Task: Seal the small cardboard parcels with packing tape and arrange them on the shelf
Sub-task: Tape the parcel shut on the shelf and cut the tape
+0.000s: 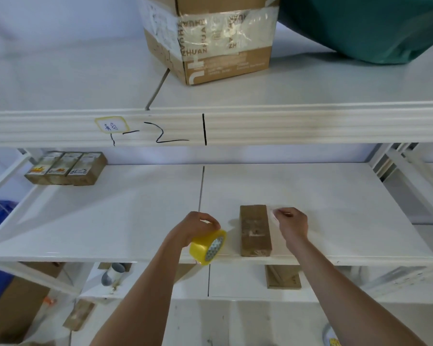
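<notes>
Head: clear tape end [273,214] barely visible

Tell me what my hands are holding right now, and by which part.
Left hand grips the yellow tape roll from above, around its outer rim. Right hand pinches something small and pale, probably the tape's free end, beside the parcel.

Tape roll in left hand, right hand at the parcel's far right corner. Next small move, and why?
Probably lower the tape onto the parcel and press it down. The left hand grips the yellow tape roll left of the parcel; the right hand pinches what looks like a clear tape end, so a strip seems to span the parcel.
</notes>
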Available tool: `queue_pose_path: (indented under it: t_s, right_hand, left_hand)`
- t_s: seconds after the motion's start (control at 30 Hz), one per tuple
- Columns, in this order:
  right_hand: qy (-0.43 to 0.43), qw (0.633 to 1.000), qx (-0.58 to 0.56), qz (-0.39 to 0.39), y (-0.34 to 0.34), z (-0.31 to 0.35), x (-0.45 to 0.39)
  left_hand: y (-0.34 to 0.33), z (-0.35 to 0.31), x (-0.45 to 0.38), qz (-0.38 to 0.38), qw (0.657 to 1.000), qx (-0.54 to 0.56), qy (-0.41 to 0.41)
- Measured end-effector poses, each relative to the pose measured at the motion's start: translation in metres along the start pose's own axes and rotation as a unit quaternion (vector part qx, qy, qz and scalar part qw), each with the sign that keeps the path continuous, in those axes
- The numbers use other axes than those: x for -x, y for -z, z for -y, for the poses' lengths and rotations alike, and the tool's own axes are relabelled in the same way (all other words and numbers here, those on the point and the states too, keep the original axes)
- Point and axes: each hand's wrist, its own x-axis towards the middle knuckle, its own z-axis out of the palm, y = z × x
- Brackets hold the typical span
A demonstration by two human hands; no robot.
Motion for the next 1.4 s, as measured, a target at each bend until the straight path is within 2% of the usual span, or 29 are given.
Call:
queue_pose_path:
  t_s: [0.1,0.23,0.33,0.47,0.5,0.57,0.63,0.67,0.73,0.8,0.83,0.97,1.03,1.13,1.23,1.4]
  right_hand:
    - [0.023,0.989,0.146,-0.016,0.021,-0.03,-0.009]
    - [0.006,0.965,0.262,0.0,0.034,-0.051,-0.012]
    - [0.027,0.94,0.339,0.001,0.032,-0.058,-0.011]
    - [0.04,0.89,0.449,-0.066,0.027,-0.051,0.0]
    - [0.063,0.883,0.456,-0.086,0.023,-0.046,0.003]
    - [0.146,0.9,0.402,-0.081,0.011,-0.031,0.011]
    - [0.199,0.94,0.276,0.022,-0.006,-0.011,0.027]
    - [0.197,0.946,0.239,0.099,-0.015,0.0,0.038]
    - [0.183,0.913,0.258,0.258,-0.031,0.016,0.063]
    - [0.199,0.872,0.308,0.326,-0.043,0.022,0.079]
    - [0.209,0.866,0.312,0.33,-0.047,0.025,0.085]
    - [0.17,0.895,0.25,0.327,-0.054,0.025,0.092]
    - [0.158,0.895,0.27,0.318,-0.056,0.024,0.094]
    - [0.164,0.897,0.29,0.29,-0.062,0.021,0.098]
    - [0.187,0.881,0.332,0.279,-0.067,0.019,0.105]
    - [0.191,0.862,0.365,0.296,-0.07,0.005,0.117]
  left_hand:
    - [-0.012,0.003,0.011,0.005,0.999,0.043,0.0]
    - [-0.024,0.009,0.023,-0.017,0.998,0.058,-0.005]
    - [-0.029,0.015,0.032,-0.038,0.995,0.09,0.0]
    - [-0.032,0.024,0.046,-0.043,0.989,0.139,-0.001]
    - [-0.032,0.026,0.049,-0.037,0.987,0.156,-0.004]
    - [-0.034,0.029,0.053,-0.026,0.981,0.194,-0.001]
    - [-0.038,0.032,0.056,-0.022,0.975,0.221,0.009]
    - [-0.04,0.032,0.056,-0.023,0.974,0.226,0.01]
    - [-0.044,0.034,0.056,-0.023,0.973,0.23,0.006]
    - [-0.046,0.034,0.058,-0.019,0.972,0.235,0.004]
    - [-0.045,0.034,0.059,-0.014,0.972,0.234,0.003]
    - [-0.042,0.037,0.067,0.001,0.967,0.255,-0.022]
    - [-0.04,0.039,0.071,0.017,0.959,0.282,-0.015]
    - [-0.036,0.048,0.075,0.044,0.97,0.238,-0.011]
    - [-0.031,0.062,0.082,0.099,0.966,0.24,0.022]
    - [-0.036,0.084,0.091,0.12,0.957,0.259,0.043]
